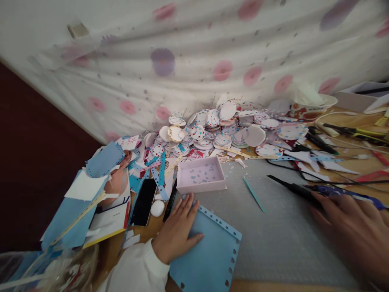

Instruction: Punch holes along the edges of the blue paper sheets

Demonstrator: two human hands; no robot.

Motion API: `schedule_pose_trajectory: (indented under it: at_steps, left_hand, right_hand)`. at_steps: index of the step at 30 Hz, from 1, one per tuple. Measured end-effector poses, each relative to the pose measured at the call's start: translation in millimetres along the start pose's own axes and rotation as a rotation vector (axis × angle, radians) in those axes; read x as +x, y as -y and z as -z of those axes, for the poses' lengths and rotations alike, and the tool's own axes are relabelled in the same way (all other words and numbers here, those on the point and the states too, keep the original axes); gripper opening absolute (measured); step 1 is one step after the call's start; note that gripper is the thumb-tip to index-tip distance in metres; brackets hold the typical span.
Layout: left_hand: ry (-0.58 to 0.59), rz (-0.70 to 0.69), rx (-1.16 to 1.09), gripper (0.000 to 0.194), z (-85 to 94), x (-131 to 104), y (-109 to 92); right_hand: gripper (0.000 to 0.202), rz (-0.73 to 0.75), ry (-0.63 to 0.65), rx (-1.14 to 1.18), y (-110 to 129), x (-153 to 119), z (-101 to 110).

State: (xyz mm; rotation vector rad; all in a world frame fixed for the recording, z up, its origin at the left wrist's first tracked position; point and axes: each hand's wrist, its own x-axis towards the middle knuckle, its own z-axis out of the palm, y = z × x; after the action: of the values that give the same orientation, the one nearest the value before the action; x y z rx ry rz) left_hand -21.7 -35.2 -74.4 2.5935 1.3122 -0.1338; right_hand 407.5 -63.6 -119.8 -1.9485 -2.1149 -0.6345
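My left hand [179,231] lies flat with its fingers stretched on a sheet of blue paper [212,259]. Small heart-shaped holes run along the sheet's top and right edges. On the right, my right hand [352,227], slightly blurred, grips a slim black tool [298,190]. The tool tapers to a flat dark tip pointing left above the grey cutting mat [273,243]; I cannot tell its exact kind. A pale pink box [200,186] holding small blue paper bits stands just beyond the left hand. A thin teal strip [253,194] rests on the mat.
Decorated paper discs [223,140] are heaped along the curtain [194,61]. A phone [144,202], a white round case [157,208] and a black pen [170,200] lie left of the box. Paper scraps [75,215] cover the left; cables and tools [352,129] clutter the right.
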Motion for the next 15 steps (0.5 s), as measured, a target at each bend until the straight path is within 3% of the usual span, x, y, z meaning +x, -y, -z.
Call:
schedule_pose_trajectory:
  at_steps: [4, 8, 11, 15]
  left_hand:
    - [-0.118, 0.091, 0.075, 0.068, 1.6, 4.2, -43.0]
    - [-0.265, -0.109, 0.064, 0.02, -13.3, 26.0, -77.1]
    - [-0.392, -0.232, 0.078, 0.013, -28.1, 39.2, -81.8]
    - [-0.472, -0.239, 0.068, 0.02, -39.7, 39.7, -77.7]
  right_hand:
    - [0.052, 0.059, -0.075, -0.109, 5.8, 10.7, -1.3]
    - [0.046, 0.162, -0.067, -0.012, 2.9, 10.3, -9.0]
    - [0.045, 0.194, -0.061, 0.024, 1.8, 7.4, -14.6]
    - [0.043, 0.237, -0.045, 0.1, 2.3, -2.9, -15.2]
